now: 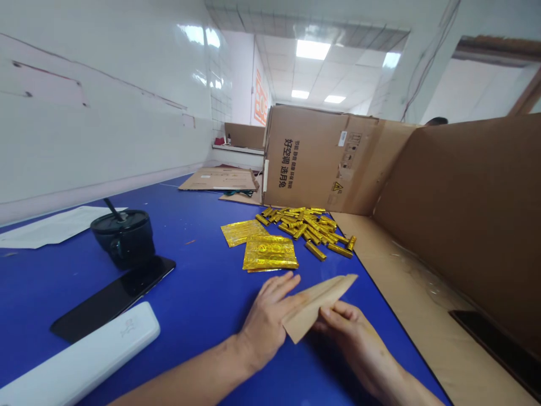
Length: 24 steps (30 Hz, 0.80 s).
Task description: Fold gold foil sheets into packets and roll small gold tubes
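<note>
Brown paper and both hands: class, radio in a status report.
Right hand pinching brown paper; left hand at its left edge, grip unclear. Paper creased, slanted, over blue table. Gold sheets just beyond left hand; nothing seen blocking.

Ceiling lights (313, 49) glow and a pale wall (127, 51) gleams.

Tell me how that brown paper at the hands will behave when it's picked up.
The brown paper looks thin, so it is probably light for its size. Its lengthwise bend may stiffen it along that line, yet the free corners could flop. The right hand pinches only its near edge, so it might swing or twist.
</note>
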Available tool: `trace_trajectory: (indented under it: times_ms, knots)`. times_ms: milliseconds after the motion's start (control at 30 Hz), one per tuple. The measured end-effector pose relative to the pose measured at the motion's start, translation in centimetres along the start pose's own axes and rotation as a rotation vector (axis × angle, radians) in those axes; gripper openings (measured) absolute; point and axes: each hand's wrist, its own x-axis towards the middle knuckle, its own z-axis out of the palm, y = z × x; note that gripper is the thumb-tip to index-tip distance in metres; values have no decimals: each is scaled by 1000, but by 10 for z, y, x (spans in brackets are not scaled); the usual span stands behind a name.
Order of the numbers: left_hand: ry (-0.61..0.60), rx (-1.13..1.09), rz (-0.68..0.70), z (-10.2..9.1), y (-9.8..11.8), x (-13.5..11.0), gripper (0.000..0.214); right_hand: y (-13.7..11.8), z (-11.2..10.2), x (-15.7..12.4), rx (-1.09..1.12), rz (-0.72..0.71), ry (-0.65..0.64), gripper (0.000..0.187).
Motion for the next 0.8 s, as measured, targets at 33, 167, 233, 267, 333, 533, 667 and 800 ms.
trace_trajectory:
  times_ms: [33, 167, 233, 267, 333, 533, 667, 800]
  knots:
    - [59, 42, 37, -3, -1, 1, 31, -2, -2, -2, -83, -45, -36, 18]
    - [19, 45, 93, -8, -2, 3, 41, -2, -14, -6, -347, -129, -113, 24]
    - [-146, -36, 122, -6, -1, 3, 53, 1, -17, -8, -479, -125, -115, 25]
    - [-232, -78, 134, -5, -1, 2, 59, 1, -19, -10, -541, -115, -112, 25]
    - [-371, -146, 142, -2, 1, 2, 69, 0, -20, -13, -643, -99, -120, 26]
    - [-482, -256, 25, -3, 6, 1, 50, -23, -45, -15, -1056, -102, -203, 16]
    - [-505, -304, -3, -6, 7, 4, 29, -36, -72, -5, -1218, -81, 105, 25]
    - [-444, -402, -56, -3, 3, 5, 29, -39, -76, 6, -1024, -149, 212, 54]
